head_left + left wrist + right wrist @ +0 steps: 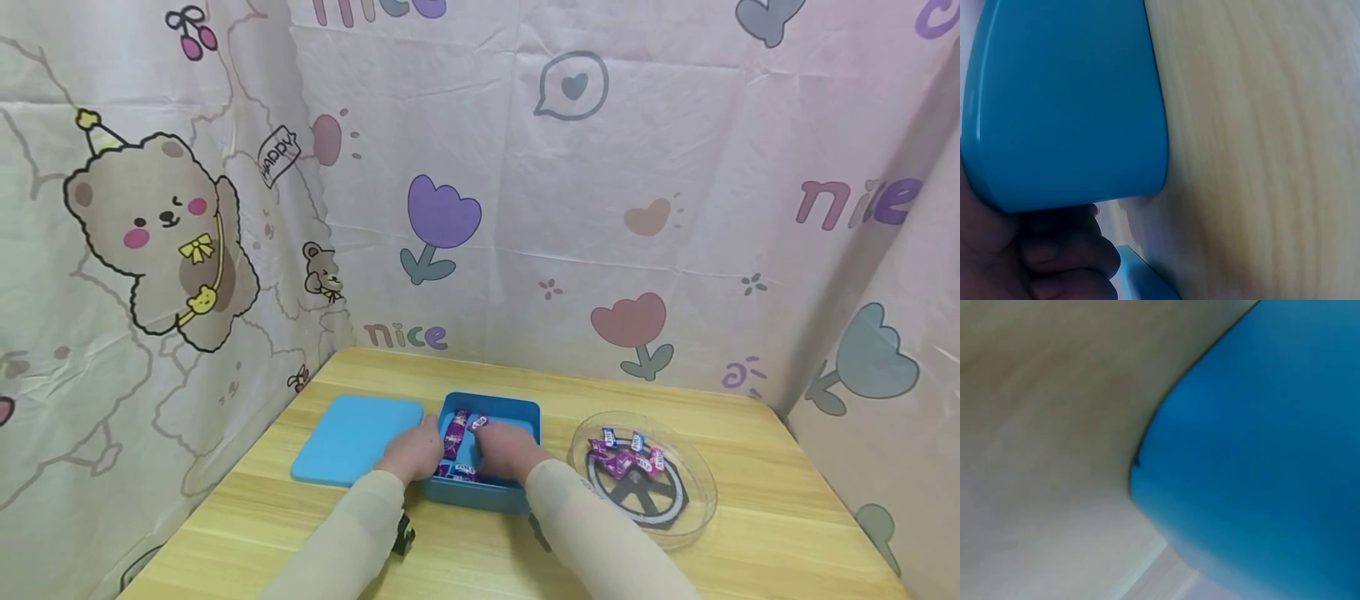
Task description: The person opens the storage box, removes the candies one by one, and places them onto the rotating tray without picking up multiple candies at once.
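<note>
An uncovered blue box [480, 497] stands on the table with several wrapped candies inside. A long purple candy [454, 435] lies along its left side, and more purple and blue candies [459, 472] lie at the near left corner. My left hand [414, 450] grips the box's left wall; in the left wrist view its curled fingers [1072, 253] are beside the box's outer side. My right hand [506, 450] reaches inside, fingers bent, holding a small purple candy [478, 422]; its fingertips are mostly hidden. Only the box's outside [1260, 444] shows in the right wrist view.
A flat blue lid [358, 440] lies left of the box. To the right, a round clear dish [701, 492] holds several wrapped candies [622, 460] above a dark wheel-like pattern. Printed cloth [517, 208] hangs behind the wooden table [757, 450] and at both sides.
</note>
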A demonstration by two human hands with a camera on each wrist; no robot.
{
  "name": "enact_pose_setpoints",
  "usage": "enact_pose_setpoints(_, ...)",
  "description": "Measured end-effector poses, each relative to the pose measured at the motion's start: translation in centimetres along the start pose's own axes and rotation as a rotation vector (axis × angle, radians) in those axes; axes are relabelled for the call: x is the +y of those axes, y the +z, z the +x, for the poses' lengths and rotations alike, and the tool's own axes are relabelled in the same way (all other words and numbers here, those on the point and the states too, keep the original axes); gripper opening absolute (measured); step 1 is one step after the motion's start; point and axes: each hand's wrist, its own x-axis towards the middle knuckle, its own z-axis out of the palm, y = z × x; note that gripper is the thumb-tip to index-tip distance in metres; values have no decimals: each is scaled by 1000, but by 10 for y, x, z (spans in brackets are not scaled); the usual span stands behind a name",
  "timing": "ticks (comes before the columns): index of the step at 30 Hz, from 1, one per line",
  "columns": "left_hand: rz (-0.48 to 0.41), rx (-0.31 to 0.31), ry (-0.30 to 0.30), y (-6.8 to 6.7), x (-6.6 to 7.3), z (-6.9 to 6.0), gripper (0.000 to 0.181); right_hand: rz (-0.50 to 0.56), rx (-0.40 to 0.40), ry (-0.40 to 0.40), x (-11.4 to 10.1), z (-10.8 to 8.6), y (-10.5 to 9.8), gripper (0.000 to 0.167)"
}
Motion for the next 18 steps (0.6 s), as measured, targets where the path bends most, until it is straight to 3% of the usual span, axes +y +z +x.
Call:
enact_pose_setpoints(9,-20,-6,-25,0,2,0,55,-2,39,-38,14,-3,-13,22)
enact_pose_setpoints(18,-11,2,-7,-1,2,-1,54,-8,123,-61,31,-13,-31,32)
